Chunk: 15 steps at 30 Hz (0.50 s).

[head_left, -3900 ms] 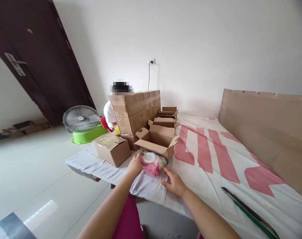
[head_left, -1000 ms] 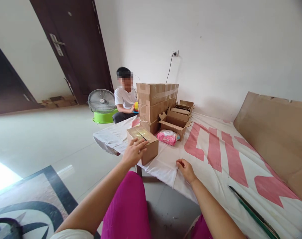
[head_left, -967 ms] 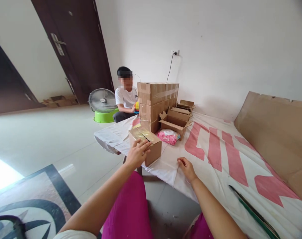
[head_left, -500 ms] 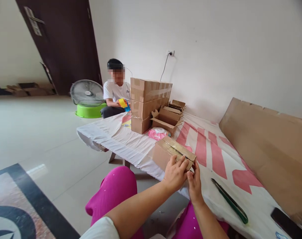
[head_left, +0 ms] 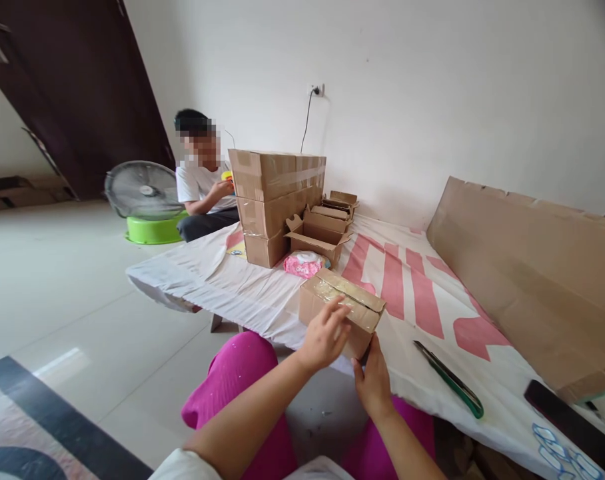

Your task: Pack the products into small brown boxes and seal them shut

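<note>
A closed cardboard box [head_left: 342, 293] with clear tape along its top lies near the front edge of the cloth-covered table. My left hand [head_left: 325, 335] is over its near side, fingers apart and slightly bent across the top; whether the fingertips press on the tape I cannot tell. At the box's near right corner, my right hand [head_left: 375, 381] grips the lower edge between thumb and fingers, some of which are hidden. To the right lies a green utility knife [head_left: 450, 380] on the cloth. A pink wipes packet [head_left: 303, 265] sits just behind the box.
Taped boxes [head_left: 262, 207] stand stacked beyond the packet, with open cartons [head_left: 317, 235] beside them. A large cardboard sheet [head_left: 522, 267] leans at right, near a dark phone-like object [head_left: 572, 427]. Across the table sits a co-worker [head_left: 202, 190], near a fan [head_left: 145, 190].
My left hand has drawn back left from the box's right end, its fingers lifting. My right hand has shifted lower on the corner. The view has turned slightly right.
</note>
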Each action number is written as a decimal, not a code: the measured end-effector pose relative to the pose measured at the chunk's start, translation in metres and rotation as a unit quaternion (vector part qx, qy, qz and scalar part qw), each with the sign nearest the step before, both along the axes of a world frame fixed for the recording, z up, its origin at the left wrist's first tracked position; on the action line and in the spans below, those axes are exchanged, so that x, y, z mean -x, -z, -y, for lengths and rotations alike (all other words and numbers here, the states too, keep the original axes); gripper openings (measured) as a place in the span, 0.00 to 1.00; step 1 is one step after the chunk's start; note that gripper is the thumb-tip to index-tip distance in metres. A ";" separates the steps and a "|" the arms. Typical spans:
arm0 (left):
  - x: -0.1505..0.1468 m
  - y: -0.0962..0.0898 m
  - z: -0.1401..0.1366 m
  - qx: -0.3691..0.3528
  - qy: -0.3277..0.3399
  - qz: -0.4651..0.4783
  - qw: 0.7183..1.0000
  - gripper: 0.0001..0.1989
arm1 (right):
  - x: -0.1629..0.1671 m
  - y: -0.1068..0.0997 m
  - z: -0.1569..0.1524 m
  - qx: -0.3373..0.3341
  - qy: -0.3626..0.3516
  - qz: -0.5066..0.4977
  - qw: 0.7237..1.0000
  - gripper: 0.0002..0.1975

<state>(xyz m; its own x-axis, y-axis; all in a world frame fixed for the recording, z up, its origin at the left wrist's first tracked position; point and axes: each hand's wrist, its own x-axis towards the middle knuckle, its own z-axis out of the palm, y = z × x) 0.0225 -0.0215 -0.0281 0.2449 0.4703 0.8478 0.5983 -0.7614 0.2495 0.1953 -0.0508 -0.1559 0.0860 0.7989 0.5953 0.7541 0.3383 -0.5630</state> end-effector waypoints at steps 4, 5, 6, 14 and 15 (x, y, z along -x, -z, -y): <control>0.044 0.004 -0.034 0.046 -0.136 0.168 0.975 0.15 | -0.004 -0.016 0.001 0.055 -0.022 -0.076 0.995 0.30; 0.053 0.007 -0.042 0.091 -0.149 0.205 0.963 0.17 | -0.006 -0.022 0.001 0.074 -0.030 -0.101 0.992 0.30; 0.059 0.010 -0.049 0.139 -0.145 0.232 0.952 0.19 | -0.009 -0.028 0.001 0.093 -0.042 -0.123 0.987 0.30; 0.037 0.034 -0.034 0.276 0.016 0.181 0.944 0.22 | -0.053 -0.060 0.012 0.155 -0.022 -0.158 0.975 0.30; 0.034 0.036 -0.032 0.272 0.036 0.177 0.945 0.22 | -0.063 -0.060 0.013 0.163 -0.022 -0.144 0.976 0.29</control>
